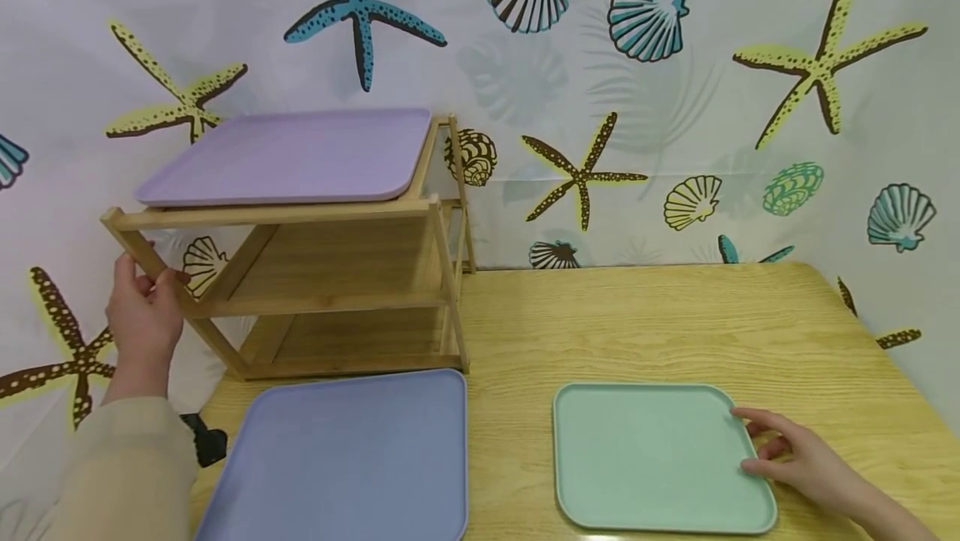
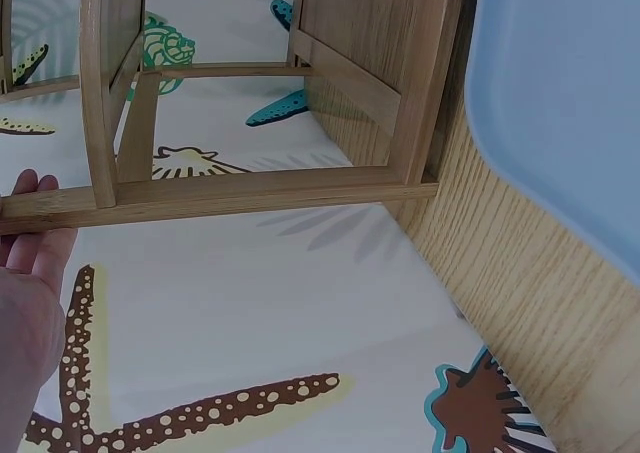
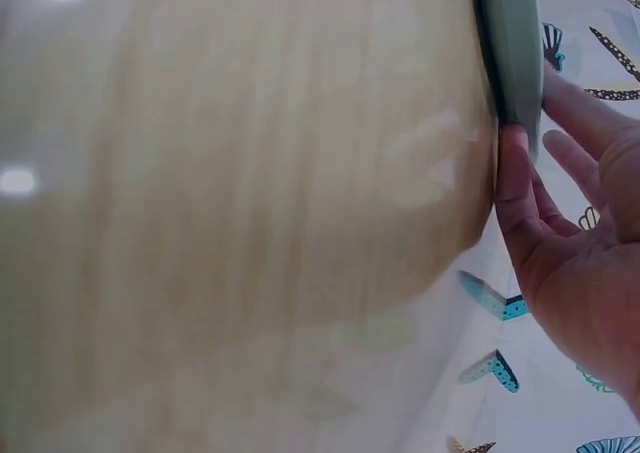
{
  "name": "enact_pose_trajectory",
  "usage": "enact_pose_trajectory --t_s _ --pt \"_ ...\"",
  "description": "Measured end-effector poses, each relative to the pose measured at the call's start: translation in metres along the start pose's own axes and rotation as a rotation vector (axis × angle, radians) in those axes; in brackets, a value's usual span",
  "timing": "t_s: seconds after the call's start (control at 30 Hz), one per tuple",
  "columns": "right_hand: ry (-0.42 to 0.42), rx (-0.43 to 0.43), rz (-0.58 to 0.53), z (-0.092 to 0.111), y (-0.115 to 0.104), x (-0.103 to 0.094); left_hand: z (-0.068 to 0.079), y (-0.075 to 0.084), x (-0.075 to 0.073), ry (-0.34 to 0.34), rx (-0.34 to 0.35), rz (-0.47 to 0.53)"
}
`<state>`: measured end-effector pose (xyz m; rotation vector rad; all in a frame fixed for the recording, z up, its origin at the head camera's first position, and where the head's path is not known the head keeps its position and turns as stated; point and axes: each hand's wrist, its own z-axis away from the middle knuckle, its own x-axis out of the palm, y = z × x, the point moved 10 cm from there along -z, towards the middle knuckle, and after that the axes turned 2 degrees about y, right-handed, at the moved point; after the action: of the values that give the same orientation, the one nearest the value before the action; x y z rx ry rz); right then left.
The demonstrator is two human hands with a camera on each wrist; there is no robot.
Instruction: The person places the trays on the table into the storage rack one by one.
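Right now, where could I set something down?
The table is bare behind the green tray, right of the rack; a narrower strip separates green tray from blue tray. Crowded: the left, where rack and blue tray nearly meet.

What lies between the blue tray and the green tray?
Only bare wood-grained tabletop lies between the blue tray and the green tray, as the head view shows.

The head view was bright, wrist views dimmer; in the right, white glare spotted the blurry table (image 3: 270, 173).
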<state>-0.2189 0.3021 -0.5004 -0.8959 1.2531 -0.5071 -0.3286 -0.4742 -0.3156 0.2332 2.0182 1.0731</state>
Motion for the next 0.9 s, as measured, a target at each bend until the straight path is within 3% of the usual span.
enact_pose_trajectory --t_s 0.4,0.53,0.7,0.9 --pt "-0.024 0.026 0.022 -0.007 -0.006 -0.002 0.001 0.001 0.002 -0.020 -0.013 0.006" --pt "-0.047 0.034 -0.027 -0.009 -0.003 0.002 0.001 -0.002 0.001 -0.018 -0.016 -0.004" --pt "-0.135 0.054 -0.206 -0.009 0.003 0.009 0.001 -0.002 0.004 -0.028 -0.010 0.005" --pt "-0.354 0.059 -0.581 -0.002 0.000 0.021 -0.002 -0.001 0.003 -0.019 -0.009 0.015"
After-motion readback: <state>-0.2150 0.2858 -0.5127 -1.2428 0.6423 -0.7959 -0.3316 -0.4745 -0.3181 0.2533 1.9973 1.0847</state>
